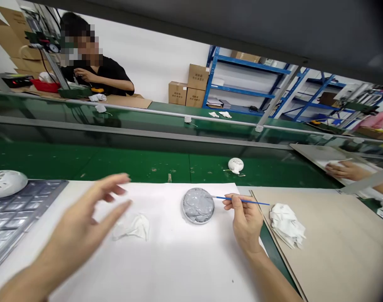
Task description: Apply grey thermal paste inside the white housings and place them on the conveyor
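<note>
My right hand [245,218] pinches a thin blue stick [241,200], its tip reaching the rim of a round dish of grey paste [198,205] on the white sheet [166,260]. My left hand [90,214] hovers above the sheet with fingers spread and holds nothing. A crumpled white wipe [134,227] lies just right of my left hand's fingertips.
A grey moulded tray [11,216] with a white perforated dome part [5,183] sits at far left. Folded white wipes [286,223] lie on a brown board [332,243]. A white round part [235,165] rests on the green conveyor [115,163]. Another person sits across; someone's hand [342,170] shows at right.
</note>
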Action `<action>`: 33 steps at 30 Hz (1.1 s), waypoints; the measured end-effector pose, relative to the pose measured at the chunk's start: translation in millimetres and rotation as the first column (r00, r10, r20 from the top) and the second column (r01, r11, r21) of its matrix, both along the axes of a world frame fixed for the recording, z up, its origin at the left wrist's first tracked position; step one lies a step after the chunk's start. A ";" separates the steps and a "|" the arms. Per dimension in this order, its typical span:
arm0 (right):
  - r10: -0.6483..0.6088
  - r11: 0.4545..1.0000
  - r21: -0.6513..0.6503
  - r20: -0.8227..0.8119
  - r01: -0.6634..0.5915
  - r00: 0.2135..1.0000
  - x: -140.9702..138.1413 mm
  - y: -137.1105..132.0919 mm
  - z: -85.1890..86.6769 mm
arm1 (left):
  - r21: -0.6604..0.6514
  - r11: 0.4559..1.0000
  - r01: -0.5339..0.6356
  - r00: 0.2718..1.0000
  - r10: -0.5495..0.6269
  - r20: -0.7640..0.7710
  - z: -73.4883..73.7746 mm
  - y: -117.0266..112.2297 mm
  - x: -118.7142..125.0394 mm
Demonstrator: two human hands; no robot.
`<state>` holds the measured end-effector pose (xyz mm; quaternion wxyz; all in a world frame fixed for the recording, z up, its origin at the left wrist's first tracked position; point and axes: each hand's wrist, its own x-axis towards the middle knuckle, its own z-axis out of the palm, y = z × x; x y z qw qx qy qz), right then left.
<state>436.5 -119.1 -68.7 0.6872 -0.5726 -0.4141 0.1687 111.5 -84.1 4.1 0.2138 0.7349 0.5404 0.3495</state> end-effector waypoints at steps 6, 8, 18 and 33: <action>0.039 0.999 -0.021 0.061 -0.038 0.997 -0.2 -1.7 -4.9 | -0.187 0.917 0.352 0.935 -0.337 0.108 -22.6 -40.6 75.8; 0.044 0.999 -0.035 0.077 -0.041 0.996 -0.7 -2.3 -4.7 | -0.219 0.894 0.392 0.920 -0.373 0.124 -28.4 -42.3 78.3; 0.040 0.997 -0.060 -0.152 -0.050 0.988 -3.1 2.0 -2.8 | -0.270 0.895 0.355 0.927 -0.299 0.227 -31.9 -23.7 66.1; 0.046 0.992 -0.033 -0.795 -0.120 0.604 3.1 10.6 -1.2 | -0.140 0.849 0.510 0.835 -0.528 -0.158 -1.0 115.3 144.2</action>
